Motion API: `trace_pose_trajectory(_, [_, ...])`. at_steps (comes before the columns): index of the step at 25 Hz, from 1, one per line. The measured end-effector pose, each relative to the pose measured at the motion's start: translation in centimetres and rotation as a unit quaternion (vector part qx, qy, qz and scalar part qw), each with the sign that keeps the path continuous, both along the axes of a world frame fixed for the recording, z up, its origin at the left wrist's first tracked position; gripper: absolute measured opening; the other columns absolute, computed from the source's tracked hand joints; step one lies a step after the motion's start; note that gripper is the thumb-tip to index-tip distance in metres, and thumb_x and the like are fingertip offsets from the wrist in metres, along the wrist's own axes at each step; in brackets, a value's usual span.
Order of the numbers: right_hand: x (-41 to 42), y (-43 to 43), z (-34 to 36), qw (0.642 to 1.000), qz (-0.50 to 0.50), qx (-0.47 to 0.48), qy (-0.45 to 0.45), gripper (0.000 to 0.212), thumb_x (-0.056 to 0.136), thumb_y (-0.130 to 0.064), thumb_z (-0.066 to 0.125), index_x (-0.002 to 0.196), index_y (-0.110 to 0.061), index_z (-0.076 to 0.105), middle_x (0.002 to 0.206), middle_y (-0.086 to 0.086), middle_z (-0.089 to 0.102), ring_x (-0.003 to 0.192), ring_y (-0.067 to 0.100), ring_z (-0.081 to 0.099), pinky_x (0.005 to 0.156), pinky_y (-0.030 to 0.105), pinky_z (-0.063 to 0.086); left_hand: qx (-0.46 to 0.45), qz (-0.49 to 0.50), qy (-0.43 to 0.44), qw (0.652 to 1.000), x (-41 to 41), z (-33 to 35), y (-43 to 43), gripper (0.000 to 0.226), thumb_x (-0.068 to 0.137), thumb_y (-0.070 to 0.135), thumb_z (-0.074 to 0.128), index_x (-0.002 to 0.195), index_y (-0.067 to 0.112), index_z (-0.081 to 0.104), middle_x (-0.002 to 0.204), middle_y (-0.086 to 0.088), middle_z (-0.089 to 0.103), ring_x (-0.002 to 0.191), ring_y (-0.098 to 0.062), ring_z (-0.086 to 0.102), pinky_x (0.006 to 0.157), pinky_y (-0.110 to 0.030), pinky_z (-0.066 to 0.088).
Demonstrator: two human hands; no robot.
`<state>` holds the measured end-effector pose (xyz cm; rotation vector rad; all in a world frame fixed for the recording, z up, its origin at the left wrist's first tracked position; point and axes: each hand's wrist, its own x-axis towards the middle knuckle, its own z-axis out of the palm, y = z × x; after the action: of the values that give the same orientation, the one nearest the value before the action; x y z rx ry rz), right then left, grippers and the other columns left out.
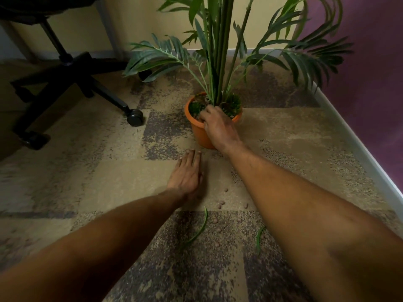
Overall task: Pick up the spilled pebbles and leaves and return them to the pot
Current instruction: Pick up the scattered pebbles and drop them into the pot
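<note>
Drop-off at pot (197, 131), 12 o'clock.
Right hand (218, 125) curled inside, contents unseen; left hand (187, 175) flat, fingers straight. Release low.

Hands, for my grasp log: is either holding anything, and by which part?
Left hand lies flat on carpet, holding nothing; right hand reaches into pot, grasp unclear.

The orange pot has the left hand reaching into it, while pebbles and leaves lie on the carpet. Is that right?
No. The head view shows the right hand reaching into the orange pot; the left hand is flat on the carpet, by pebbles and leaves.
</note>
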<state>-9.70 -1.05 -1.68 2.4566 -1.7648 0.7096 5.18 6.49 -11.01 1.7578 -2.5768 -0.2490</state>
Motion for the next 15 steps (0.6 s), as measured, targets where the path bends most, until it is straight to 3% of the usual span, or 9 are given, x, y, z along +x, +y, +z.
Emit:
trace_pose_trajectory(5, [1.2, -3.1, -0.9, 0.999, -0.044, -0.008, 0.0, 0.02, 0.094, -0.001, 0.052, 0.103, -0.008, 0.069, 0.108, 0.012, 0.057, 0.106, 0.03, 0.057, 0.076, 0.042, 0.05, 0.003, 0.029, 0.017, 0.999, 0.8, -0.6, -0.9, 0.07, 0.107, 0.037, 0.038, 0.164, 0.006, 0.012, 0.171, -0.02, 0.017, 0.158, -0.035, 0.018, 0.13, -0.046, 0.015])
trace_pose_trajectory(9, [1.6, -4.2, -1.5, 0.998, -0.055, -0.011, 0.003, 0.033, 0.1, -0.021, 0.039, 0.117, -0.015, 0.067, 0.112, 0.005, 0.059, 0.114, 0.03, 0.057, 0.086, 0.043, 0.046, 0.013, 0.023, -0.002, 1.0, 1.9, -0.7, -0.9, 0.07, 0.109, 0.038, 0.034, 0.165, 0.008, 0.007, 0.173, -0.019, 0.011, 0.159, -0.035, 0.014, 0.131, -0.045, 0.011])
trace_pose_trajectory(13, [2.2, -3.3, -1.3, 0.999, -0.031, -0.024, -0.023, 0.04, 0.093, 0.003, 0.053, 0.131, -0.007, 0.062, 0.125, 0.013, 0.063, 0.116, 0.031, 0.059, 0.089, 0.045, 0.054, 0.032, 0.005, -0.008, 0.999, 3.4, -1.3, -0.9, 0.069, 0.109, 0.04, 0.032, 0.166, 0.011, 0.007, 0.174, -0.016, 0.007, 0.16, -0.033, 0.012, 0.131, -0.043, 0.012])
trace_pose_trajectory(15, [2.4, -2.0, -1.9, 0.999, -0.025, -0.045, -0.009, 0.041, 0.089, 0.003, 0.059, 0.129, -0.006, 0.062, 0.123, 0.014, 0.064, 0.113, 0.032, 0.06, 0.087, 0.046, 0.055, 0.036, -0.005, -0.017, 0.999, 4.0, -1.6, -0.7, 0.07, 0.109, 0.042, 0.032, 0.166, 0.011, 0.005, 0.174, -0.016, 0.006, 0.16, -0.033, 0.011, 0.131, -0.043, 0.011])
